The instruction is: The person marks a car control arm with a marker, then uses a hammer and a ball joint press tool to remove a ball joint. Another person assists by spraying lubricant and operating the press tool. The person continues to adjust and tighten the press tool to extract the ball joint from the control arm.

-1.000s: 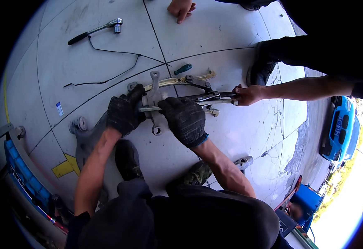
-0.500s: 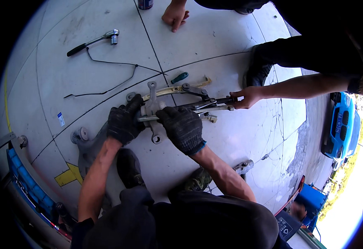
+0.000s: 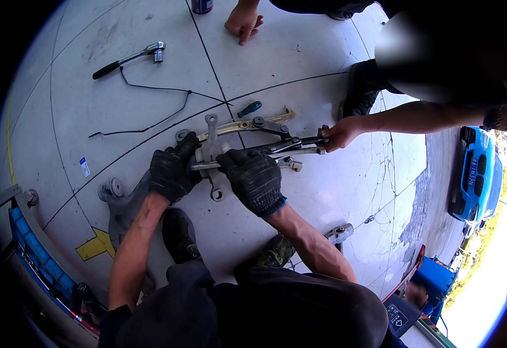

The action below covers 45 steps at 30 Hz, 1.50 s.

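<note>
A grey cast metal part (image 3: 211,120) lies below me with a puller tool (image 3: 279,119) of jointed bright and dark steel arms fitted over it. My left hand (image 3: 173,168), in a black work glove, is closed on the casting at its left side. My right hand (image 3: 252,180), also gloved, is closed around a pale steel bar (image 3: 203,166) of the puller. A co-worker's bare hand (image 3: 340,133) grasps the right end of the puller's dark threaded rod. A green-handled screwdriver (image 3: 249,109) lies just above the tool. The fingertips of both my hands are partly hidden.
On the tiled floor are a ratchet with socket (image 3: 128,58), a bent black wire (image 3: 155,127), a can (image 3: 202,6) and yellow markings (image 3: 94,246). The co-worker's other hand (image 3: 243,23) hangs at the top. A blue rack (image 3: 42,252) stands left; a blue car (image 3: 479,174) is right.
The whole scene sits lower in the picture than a second ago, and a can shows at the top. My hands keep their grip; the co-worker's hand on the rod shifts slightly.
</note>
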### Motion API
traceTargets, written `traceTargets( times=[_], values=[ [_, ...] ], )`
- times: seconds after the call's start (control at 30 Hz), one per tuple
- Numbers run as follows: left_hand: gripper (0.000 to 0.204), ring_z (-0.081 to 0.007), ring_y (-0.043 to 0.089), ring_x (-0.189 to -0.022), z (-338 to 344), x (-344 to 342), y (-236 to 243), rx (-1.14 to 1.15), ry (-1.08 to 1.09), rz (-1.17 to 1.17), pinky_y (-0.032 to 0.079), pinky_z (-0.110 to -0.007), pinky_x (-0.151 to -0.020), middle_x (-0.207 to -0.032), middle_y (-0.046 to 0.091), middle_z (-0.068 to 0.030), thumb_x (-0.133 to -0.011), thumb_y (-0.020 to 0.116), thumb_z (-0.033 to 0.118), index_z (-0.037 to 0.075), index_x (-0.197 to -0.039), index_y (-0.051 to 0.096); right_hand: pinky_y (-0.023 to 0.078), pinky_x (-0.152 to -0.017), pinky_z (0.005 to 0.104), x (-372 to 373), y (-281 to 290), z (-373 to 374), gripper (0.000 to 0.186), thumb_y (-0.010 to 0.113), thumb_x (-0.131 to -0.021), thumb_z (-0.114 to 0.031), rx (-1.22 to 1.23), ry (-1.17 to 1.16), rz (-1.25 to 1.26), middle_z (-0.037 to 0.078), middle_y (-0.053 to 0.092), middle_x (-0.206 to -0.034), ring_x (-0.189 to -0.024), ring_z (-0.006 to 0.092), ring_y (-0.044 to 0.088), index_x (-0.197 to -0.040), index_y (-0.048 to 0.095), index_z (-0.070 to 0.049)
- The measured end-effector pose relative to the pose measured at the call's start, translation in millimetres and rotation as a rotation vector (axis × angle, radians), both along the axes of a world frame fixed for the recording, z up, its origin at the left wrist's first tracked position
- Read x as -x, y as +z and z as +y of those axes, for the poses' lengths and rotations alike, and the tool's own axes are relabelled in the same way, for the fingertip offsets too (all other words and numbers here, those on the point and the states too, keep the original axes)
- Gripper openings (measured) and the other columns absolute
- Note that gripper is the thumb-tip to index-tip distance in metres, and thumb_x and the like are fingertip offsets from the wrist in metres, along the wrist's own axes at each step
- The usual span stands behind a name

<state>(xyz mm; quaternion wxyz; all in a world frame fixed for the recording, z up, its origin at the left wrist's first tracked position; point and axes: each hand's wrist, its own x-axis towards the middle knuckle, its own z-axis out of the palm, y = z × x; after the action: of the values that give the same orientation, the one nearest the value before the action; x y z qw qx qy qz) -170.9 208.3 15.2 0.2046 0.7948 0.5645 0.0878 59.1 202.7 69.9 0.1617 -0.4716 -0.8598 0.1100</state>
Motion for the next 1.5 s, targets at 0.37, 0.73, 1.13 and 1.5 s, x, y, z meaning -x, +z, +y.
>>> traceTargets(
  times=[0.37, 0.73, 1.13, 1.5],
  values=[
    [0.09, -0.0333, 0.071, -0.087, -3, 9, -6, -0.071, -0.003, -0.037, 0.052, -0.047, -0.08, -0.129, 0.07, -0.0145, -0.065, 0.09, 0.038, 0.012, -0.144, 0.057, 0.057, -0.074, 0.0413, -1, 2, 1, 0.033, 0.072, -0.083, -0.01, -0.083, 0.05, -0.056, 0.008, 0.075, -0.109, -0.089, 0.0292, 0.073, -0.115, 0.076, -0.016],
    [0.094, -0.033, 0.071, -0.091, -9, 14, -14, -0.031, 0.05, -0.122, 0.052, -0.047, -0.08, -0.125, 0.071, -0.0141, -0.067, 0.09, 0.033, 0.008, -0.149, 0.051, 0.057, -0.071, 0.0389, 8, 9, 2, 0.023, 0.079, -0.085, -0.017, -0.06, 0.008, -0.067, 0.005, 0.076, -0.104, -0.082, 0.0273, 0.072, -0.108, 0.079, -0.017],
    [0.091, -0.033, 0.07, -0.085, -8, 10, -6, 0.001, 0.068, -0.026, 0.05, -0.047, -0.077, -0.122, 0.072, -0.0149, -0.069, 0.088, 0.035, 0.008, -0.148, 0.052, 0.058, -0.07, 0.0387, -2, 10, 3, 0.023, 0.08, -0.086, -0.016, -0.063, -0.012, -0.075, 0.008, 0.076, -0.102, -0.083, 0.0284, 0.073, -0.109, 0.078, -0.014],
    [0.094, -0.0331, 0.07, -0.082, -11, 11, -14, -0.036, 0.061, -0.055, 0.05, -0.047, -0.075, -0.123, 0.072, -0.0153, -0.068, 0.088, 0.035, 0.008, -0.149, 0.051, 0.061, -0.074, 0.0373, -8, 43, 14, 0.034, 0.082, -0.086, -0.015, 0.1, -0.001, 0.011, 0.013, 0.076, -0.108, -0.088, 0.0276, 0.075, -0.119, 0.075, -0.009]
  ],
)
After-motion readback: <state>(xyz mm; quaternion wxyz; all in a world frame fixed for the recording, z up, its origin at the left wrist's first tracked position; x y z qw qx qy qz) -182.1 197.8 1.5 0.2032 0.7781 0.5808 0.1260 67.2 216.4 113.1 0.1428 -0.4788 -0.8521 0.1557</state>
